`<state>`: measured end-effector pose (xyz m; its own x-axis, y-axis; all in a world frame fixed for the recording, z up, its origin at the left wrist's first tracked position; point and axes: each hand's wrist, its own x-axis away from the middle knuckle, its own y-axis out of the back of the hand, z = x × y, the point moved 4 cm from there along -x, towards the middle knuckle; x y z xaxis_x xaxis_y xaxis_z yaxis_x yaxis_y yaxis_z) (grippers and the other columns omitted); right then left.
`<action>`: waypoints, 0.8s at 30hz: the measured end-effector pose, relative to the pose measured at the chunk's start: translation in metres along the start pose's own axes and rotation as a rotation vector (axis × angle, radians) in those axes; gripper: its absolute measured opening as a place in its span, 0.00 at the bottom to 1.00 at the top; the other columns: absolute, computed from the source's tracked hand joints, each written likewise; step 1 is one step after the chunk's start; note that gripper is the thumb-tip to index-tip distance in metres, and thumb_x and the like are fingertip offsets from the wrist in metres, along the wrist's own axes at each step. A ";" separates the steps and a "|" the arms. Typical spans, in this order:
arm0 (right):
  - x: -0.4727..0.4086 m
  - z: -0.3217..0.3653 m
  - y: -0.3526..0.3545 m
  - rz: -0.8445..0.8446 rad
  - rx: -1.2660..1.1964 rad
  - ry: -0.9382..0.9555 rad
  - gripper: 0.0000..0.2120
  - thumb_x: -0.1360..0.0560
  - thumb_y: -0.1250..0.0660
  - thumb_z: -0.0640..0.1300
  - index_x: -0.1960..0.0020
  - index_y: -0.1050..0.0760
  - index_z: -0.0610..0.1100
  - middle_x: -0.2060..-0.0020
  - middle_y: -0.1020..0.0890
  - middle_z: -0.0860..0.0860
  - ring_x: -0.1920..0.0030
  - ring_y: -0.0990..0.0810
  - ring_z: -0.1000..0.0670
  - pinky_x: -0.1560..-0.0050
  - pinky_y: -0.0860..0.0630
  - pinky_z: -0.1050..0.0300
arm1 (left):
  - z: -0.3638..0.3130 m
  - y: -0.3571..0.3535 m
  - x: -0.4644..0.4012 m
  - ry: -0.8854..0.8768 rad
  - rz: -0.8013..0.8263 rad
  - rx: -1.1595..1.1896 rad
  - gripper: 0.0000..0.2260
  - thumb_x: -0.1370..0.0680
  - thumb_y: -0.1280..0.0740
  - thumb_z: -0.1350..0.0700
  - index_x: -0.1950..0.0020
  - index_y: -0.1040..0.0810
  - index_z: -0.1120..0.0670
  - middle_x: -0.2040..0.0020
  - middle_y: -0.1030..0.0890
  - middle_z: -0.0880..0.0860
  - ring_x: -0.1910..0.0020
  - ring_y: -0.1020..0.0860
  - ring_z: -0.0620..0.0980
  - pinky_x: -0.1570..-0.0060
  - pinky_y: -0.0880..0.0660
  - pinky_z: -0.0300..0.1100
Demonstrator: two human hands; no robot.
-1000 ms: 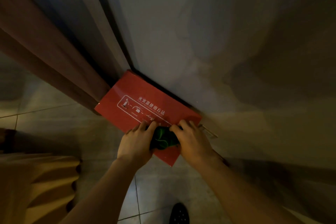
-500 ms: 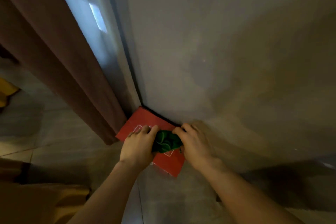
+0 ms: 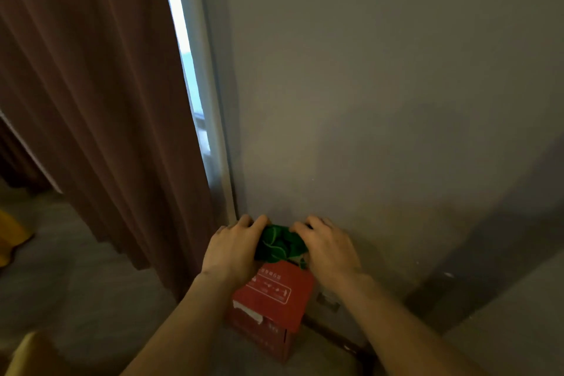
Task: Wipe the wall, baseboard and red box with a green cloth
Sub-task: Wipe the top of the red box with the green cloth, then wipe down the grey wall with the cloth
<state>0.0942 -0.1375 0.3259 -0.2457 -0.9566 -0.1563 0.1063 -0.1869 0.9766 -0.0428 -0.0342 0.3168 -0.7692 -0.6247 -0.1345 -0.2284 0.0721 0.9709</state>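
Note:
A bunched green cloth point(image 3: 280, 243) sits between my two hands, close to the grey wall point(image 3: 381, 101). My left hand point(image 3: 233, 249) grips its left side and my right hand point(image 3: 328, 249) grips its right side. Directly below them a red box point(image 3: 271, 299) with white printing stands on the floor against the wall; the cloth hides its far edge. A dark baseboard point(image 3: 329, 334) runs along the bottom of the wall to the right of the box.
A brown curtain point(image 3: 91, 101) hangs on the left beside a bright window strip point(image 3: 186, 55) and its pale frame. Grey floor point(image 3: 76, 284) spreads left of the box. Something yellow point(image 3: 12, 235) lies at the far left edge.
The view has tilted upward, so the wall and window fill more of it. Both hands have carried the cloth from the box lid up toward the wall above the box's far edge.

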 end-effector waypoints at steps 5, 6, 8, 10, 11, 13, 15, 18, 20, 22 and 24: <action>0.020 0.021 0.049 -0.023 0.032 -0.040 0.24 0.29 0.31 0.34 0.35 0.28 0.48 0.43 0.26 0.46 0.43 0.27 0.43 0.52 0.24 0.47 | -0.016 0.051 0.015 -0.026 -0.077 0.000 0.21 0.27 0.27 0.48 0.38 0.32 0.44 0.49 0.25 0.50 0.51 0.21 0.57 0.54 0.24 0.52; 0.024 0.023 0.058 -0.029 0.036 -0.052 0.25 0.29 0.31 0.34 0.34 0.29 0.48 0.43 0.26 0.46 0.43 0.27 0.43 0.51 0.24 0.47 | -0.019 0.058 0.018 -0.035 -0.087 -0.003 0.22 0.27 0.27 0.48 0.38 0.32 0.44 0.49 0.25 0.50 0.51 0.21 0.57 0.55 0.24 0.52; 0.033 0.026 0.075 -0.044 0.056 -0.072 0.26 0.29 0.30 0.35 0.33 0.29 0.48 0.42 0.26 0.46 0.42 0.27 0.42 0.50 0.24 0.47 | -0.028 0.070 0.023 -0.050 -0.094 -0.009 0.23 0.27 0.27 0.49 0.37 0.32 0.44 0.48 0.25 0.50 0.51 0.21 0.57 0.55 0.25 0.52; 0.043 0.025 0.089 -0.057 0.073 -0.090 0.26 0.28 0.30 0.35 0.33 0.30 0.48 0.42 0.27 0.46 0.41 0.27 0.42 0.50 0.24 0.47 | -0.038 0.079 0.027 -0.069 -0.094 -0.015 0.24 0.27 0.26 0.48 0.36 0.33 0.43 0.47 0.25 0.50 0.50 0.21 0.57 0.53 0.24 0.52; 0.047 0.024 0.095 -0.065 0.079 -0.098 0.26 0.28 0.30 0.35 0.33 0.30 0.49 0.42 0.27 0.46 0.41 0.27 0.42 0.50 0.24 0.47 | -0.044 0.083 0.029 -0.081 -0.096 -0.018 0.24 0.27 0.26 0.47 0.36 0.33 0.43 0.46 0.25 0.50 0.51 0.20 0.57 0.53 0.24 0.52; 0.057 0.021 0.105 -0.081 0.092 -0.115 0.26 0.28 0.31 0.35 0.33 0.30 0.49 0.41 0.27 0.46 0.41 0.27 0.42 0.50 0.24 0.47 | -0.055 0.090 0.030 -0.102 -0.099 -0.024 0.24 0.27 0.26 0.47 0.36 0.33 0.43 0.45 0.25 0.49 0.51 0.20 0.58 0.53 0.23 0.52; 0.066 0.017 0.113 -0.096 0.100 -0.128 0.25 0.28 0.31 0.35 0.33 0.30 0.49 0.41 0.27 0.46 0.41 0.27 0.42 0.50 0.24 0.47 | -0.066 0.096 0.030 -0.114 -0.109 -0.035 0.24 0.26 0.26 0.47 0.35 0.33 0.43 0.45 0.24 0.49 0.50 0.20 0.58 0.53 0.23 0.52; 0.083 0.006 0.125 -0.115 0.116 -0.140 0.26 0.28 0.31 0.35 0.33 0.29 0.49 0.42 0.27 0.46 0.42 0.27 0.43 0.51 0.24 0.47 | -0.087 0.104 0.031 -0.141 -0.107 -0.054 0.25 0.26 0.26 0.46 0.34 0.33 0.43 0.43 0.24 0.50 0.50 0.20 0.58 0.53 0.24 0.51; 0.096 -0.002 0.134 -0.131 0.117 -0.149 0.26 0.29 0.30 0.36 0.33 0.29 0.49 0.42 0.26 0.47 0.42 0.27 0.43 0.51 0.24 0.48 | -0.104 0.107 0.033 -0.157 -0.102 -0.067 0.25 0.26 0.26 0.46 0.34 0.34 0.43 0.43 0.25 0.50 0.49 0.20 0.59 0.52 0.24 0.52; 0.109 -0.012 0.144 -0.152 0.121 -0.158 0.26 0.29 0.29 0.36 0.34 0.29 0.49 0.42 0.26 0.47 0.42 0.27 0.43 0.51 0.24 0.47 | -0.122 0.111 0.034 -0.175 -0.110 -0.070 0.24 0.25 0.26 0.46 0.34 0.34 0.44 0.42 0.25 0.51 0.49 0.21 0.59 0.52 0.24 0.52; 0.125 -0.025 0.156 -0.170 0.125 -0.168 0.25 0.29 0.29 0.37 0.34 0.30 0.50 0.42 0.26 0.47 0.42 0.27 0.43 0.51 0.23 0.47 | -0.145 0.115 0.034 -0.197 -0.123 -0.060 0.23 0.25 0.27 0.46 0.35 0.33 0.43 0.43 0.24 0.51 0.50 0.21 0.59 0.52 0.25 0.52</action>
<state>0.1041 -0.2920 0.4549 -0.4070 -0.8617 -0.3031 -0.0678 -0.3024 0.9508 -0.0088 -0.1601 0.4527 -0.8407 -0.4620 -0.2824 -0.2957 -0.0451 0.9542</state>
